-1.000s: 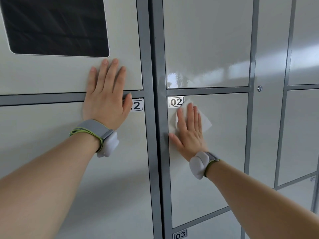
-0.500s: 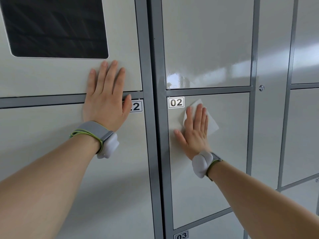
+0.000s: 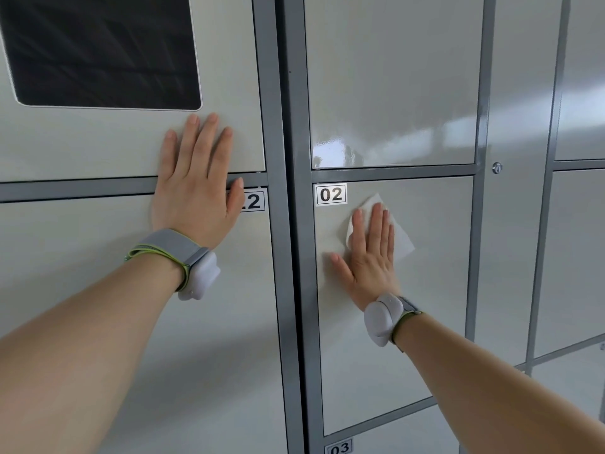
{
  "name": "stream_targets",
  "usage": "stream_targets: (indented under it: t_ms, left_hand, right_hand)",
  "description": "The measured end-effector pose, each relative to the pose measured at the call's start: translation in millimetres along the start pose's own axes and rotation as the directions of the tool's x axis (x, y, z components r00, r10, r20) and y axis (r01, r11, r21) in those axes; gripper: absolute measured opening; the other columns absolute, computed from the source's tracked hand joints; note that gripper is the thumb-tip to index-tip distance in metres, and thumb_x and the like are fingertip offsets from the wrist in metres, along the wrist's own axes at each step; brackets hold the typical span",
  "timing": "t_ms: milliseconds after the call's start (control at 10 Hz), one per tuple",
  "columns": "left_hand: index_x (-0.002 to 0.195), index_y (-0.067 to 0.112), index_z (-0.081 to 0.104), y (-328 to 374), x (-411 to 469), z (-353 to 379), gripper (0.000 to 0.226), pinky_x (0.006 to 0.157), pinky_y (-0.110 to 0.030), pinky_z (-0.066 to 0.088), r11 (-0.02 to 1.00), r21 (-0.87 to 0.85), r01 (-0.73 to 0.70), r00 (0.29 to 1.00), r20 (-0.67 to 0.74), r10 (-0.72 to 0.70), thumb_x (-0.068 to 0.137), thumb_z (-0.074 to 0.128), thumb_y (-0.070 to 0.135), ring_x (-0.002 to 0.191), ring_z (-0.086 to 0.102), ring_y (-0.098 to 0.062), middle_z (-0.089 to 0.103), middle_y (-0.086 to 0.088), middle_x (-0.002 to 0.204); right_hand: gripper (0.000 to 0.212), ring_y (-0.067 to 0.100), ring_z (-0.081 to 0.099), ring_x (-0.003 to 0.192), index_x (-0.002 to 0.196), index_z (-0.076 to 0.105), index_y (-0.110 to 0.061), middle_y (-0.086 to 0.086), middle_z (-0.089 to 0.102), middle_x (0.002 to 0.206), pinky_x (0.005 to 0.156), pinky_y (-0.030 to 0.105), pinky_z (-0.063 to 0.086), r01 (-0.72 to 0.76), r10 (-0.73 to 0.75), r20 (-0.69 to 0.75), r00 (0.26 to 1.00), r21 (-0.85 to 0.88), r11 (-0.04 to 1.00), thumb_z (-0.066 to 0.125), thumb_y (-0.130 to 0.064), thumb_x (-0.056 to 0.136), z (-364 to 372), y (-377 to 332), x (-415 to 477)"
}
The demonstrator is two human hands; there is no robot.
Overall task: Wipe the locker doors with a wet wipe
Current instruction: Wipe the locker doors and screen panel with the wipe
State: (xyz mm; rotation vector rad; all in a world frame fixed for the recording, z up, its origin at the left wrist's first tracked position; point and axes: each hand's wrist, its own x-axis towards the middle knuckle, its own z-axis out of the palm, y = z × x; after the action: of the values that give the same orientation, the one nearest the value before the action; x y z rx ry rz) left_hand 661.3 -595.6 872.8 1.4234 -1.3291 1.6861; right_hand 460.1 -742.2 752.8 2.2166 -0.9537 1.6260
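Observation:
A white wet wipe lies flat against the pale locker door labelled 02, near its upper left. My right hand presses the wipe to the door with straight fingers, covering most of it. My left hand rests flat with straight fingers across the grey rail between the upper left panel and the door below, partly hiding that door's number label. Both wrists wear grey bands with white sensor pods.
A dark screen is set into the upper left panel. Grey frame posts separate the doors. The glossy door above 02 shows reflections. A small lock sits on the narrow panel to the right. Label 03 is below.
My right hand slid the wipe to the right across door 02, away from the label, then stayed about there. My left hand has not moved.

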Motion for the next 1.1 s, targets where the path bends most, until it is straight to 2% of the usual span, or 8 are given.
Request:
stream_targets:
  t_ms: [100, 200, 300, 400, 600, 700, 900, 1100]
  left_hand:
    - [0.141, 0.000, 0.036, 0, -1, 0, 0.057, 0.116, -0.044, 0.005, 1.000, 0.010, 0.000, 1.000, -0.008, 0.000, 0.092, 0.039, 0.029, 0.140, 0.025, -0.037, 0.031, -0.020, 0.150]
    - [0.141, 0.000, 0.036, 0, -1, 0, 0.057, 0.116, -0.044, 0.004, 1.000, 0.003, 0.002, 1.000, -0.004, -0.002, 0.092, 0.038, 0.029, 0.140, 0.024, -0.037, 0.031, -0.019, 0.150]
    - [0.142, 0.000, 0.035, 0, -1, 0, 0.057, 0.116, -0.044, 0.005, 1.000, -0.001, 0.008, 1.000, 0.001, -0.008, 0.093, 0.038, 0.029, 0.140, 0.023, -0.037, 0.030, -0.019, 0.150]
    - [0.142, 0.001, 0.035, 0, -1, 0, 0.057, 0.116, -0.044, 0.004, 1.000, -0.004, 0.015, 1.000, 0.000, -0.015, 0.092, 0.038, 0.028, 0.140, 0.023, -0.037, 0.030, -0.019, 0.150]
    - [0.143, 0.002, 0.033, 2, -1, 1, 0.058, 0.117, -0.040, 0.000, 0.999, -0.015, 0.029, 1.000, 0.011, -0.029, 0.092, 0.037, 0.028, 0.141, 0.022, -0.035, 0.028, -0.017, 0.152]
    - [0.143, 0.002, 0.033, 1, -2, 0, 0.058, 0.117, -0.040, 0.001, 1.000, -0.012, 0.029, 1.000, 0.002, -0.029, 0.092, 0.038, 0.027, 0.141, 0.022, -0.035, 0.029, -0.017, 0.152]
    - [0.143, 0.002, 0.034, 1, -4, 3, 0.057, 0.117, -0.041, 0.002, 1.000, 0.014, 0.023, 1.000, -0.015, -0.022, 0.092, 0.039, 0.027, 0.140, 0.023, -0.035, 0.030, -0.017, 0.151]
    - [0.143, 0.002, 0.033, 2, -5, 4, 0.057, 0.117, -0.042, 0.003, 0.999, 0.028, 0.023, 1.000, -0.016, -0.023, 0.092, 0.041, 0.026, 0.140, 0.023, -0.036, 0.030, -0.018, 0.151]
  right_hand:
    - [0.081, 0.023, -0.023, 0.141, 0.145, -0.008, -0.020, 0.021, -0.015, 0.155, 0.114, 0.033, -0.020, -0.152, 0.153, -0.001, 0.988, 0.102, 0.983, 0.013, -0.068, 0.083, -5, -13, 21]
    - [0.079, 0.021, -0.024, 0.140, 0.144, -0.007, -0.023, 0.019, -0.016, 0.155, 0.112, 0.032, -0.022, -0.163, 0.166, -0.011, 0.986, 0.127, 0.978, 0.013, -0.067, 0.081, -7, -19, 32]
    - [0.084, 0.026, -0.017, 0.143, 0.147, -0.004, -0.014, 0.021, -0.012, 0.155, 0.115, 0.034, -0.018, -0.068, 0.069, -0.012, 0.998, 0.066, 0.995, 0.011, -0.071, 0.087, -5, -10, 21]
    - [0.087, 0.025, -0.017, 0.143, 0.148, -0.003, -0.010, 0.021, -0.011, 0.154, 0.116, 0.035, -0.014, -0.050, 0.049, 0.021, 0.999, 0.045, 0.998, 0.007, -0.073, 0.088, -3, 4, 2]
    - [0.092, 0.024, -0.023, 0.142, 0.145, -0.012, -0.015, 0.020, -0.016, 0.155, 0.113, 0.030, -0.021, -0.179, 0.175, 0.054, 0.983, 0.075, 0.981, 0.005, -0.078, 0.080, -11, 7, 5]
    - [0.088, 0.026, -0.024, 0.142, 0.146, -0.013, -0.019, 0.018, -0.019, 0.155, 0.110, 0.028, -0.025, -0.224, 0.221, 0.038, 0.974, 0.118, 0.967, 0.010, -0.071, 0.078, -18, -5, 31]
    - [0.083, 0.027, -0.017, 0.143, 0.146, -0.008, -0.013, 0.022, -0.010, 0.155, 0.114, 0.031, -0.019, -0.138, 0.138, 0.016, 0.990, 0.052, 0.989, 0.021, -0.063, 0.085, -11, 8, 15]
    - [0.088, 0.022, -0.025, 0.141, 0.146, -0.012, -0.018, 0.019, -0.018, 0.155, 0.111, 0.027, -0.024, -0.234, 0.229, 0.077, 0.970, 0.069, 0.970, 0.012, -0.069, 0.078, -18, 22, 4]
